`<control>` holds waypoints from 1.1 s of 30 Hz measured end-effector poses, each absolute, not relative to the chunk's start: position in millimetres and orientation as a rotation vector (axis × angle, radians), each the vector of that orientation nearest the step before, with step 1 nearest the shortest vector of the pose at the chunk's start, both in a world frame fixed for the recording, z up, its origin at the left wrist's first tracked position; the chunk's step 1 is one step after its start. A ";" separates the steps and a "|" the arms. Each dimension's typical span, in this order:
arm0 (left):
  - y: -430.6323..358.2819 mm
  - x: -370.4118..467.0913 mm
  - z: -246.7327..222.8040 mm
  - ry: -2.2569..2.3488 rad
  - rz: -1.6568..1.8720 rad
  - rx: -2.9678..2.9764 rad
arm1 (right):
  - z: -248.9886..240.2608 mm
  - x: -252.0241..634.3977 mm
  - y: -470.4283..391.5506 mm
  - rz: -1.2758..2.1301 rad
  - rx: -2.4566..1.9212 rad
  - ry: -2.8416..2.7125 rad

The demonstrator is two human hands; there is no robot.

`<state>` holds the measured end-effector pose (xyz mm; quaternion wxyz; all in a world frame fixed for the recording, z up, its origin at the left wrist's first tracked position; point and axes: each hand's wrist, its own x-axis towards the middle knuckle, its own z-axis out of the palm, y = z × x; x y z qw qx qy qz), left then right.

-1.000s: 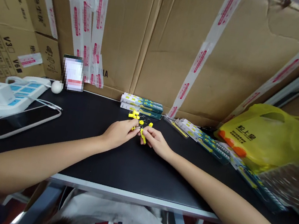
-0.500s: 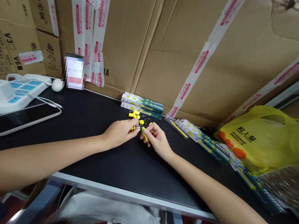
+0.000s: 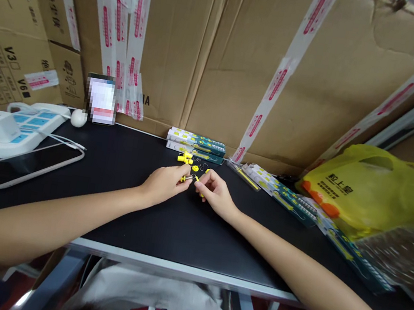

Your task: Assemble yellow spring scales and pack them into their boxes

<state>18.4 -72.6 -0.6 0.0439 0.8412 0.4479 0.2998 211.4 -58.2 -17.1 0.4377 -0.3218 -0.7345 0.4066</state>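
Observation:
Over the middle of the black table my left hand (image 3: pixel 165 184) is closed, pinching a small yellow part with a metal shaft and wire ring (image 3: pixel 188 178). Just to its right, my right hand (image 3: pixel 217 193) has its thumb and fingers closed on a slim yellow plastic piece (image 3: pixel 198 179), mostly covered by the fingers. The two held parts are close together; I cannot tell whether they touch. Behind the hands lie several loose yellow plastic parts (image 3: pixel 185 158) and thin dark wire hooks (image 3: pixel 204 166). A small round yellow part (image 3: pixel 195 168) sits between the hands and that group.
Stacked printed boxes (image 3: pixel 196 145) stand against the cardboard wall (image 3: pixel 243 77). More boxes (image 3: pixel 283 196) run along the right beside a yellow plastic bag (image 3: pixel 378 187). On the left are a power strip (image 3: pixel 44 124), a phone lying flat (image 3: pixel 30 166) and an upright phone with blurred screen (image 3: pixel 102 99).
The slim yellow piece in my right hand has turned and now shows less beyond the fingers. My left hand keeps its pinch, almost unmoved. The whole view has shifted slightly.

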 end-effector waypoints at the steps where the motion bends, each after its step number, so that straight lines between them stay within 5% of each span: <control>1: -72.8 18.7 -0.5 1.375 0.903 2.578 | -17.4 211.4 -58.8 1.004 -0.789 -1.845; 33: -72.8 18.7 -0.5 1.396 0.879 2.642 | -13.5 209.9 -57.9 1.137 -0.735 -1.780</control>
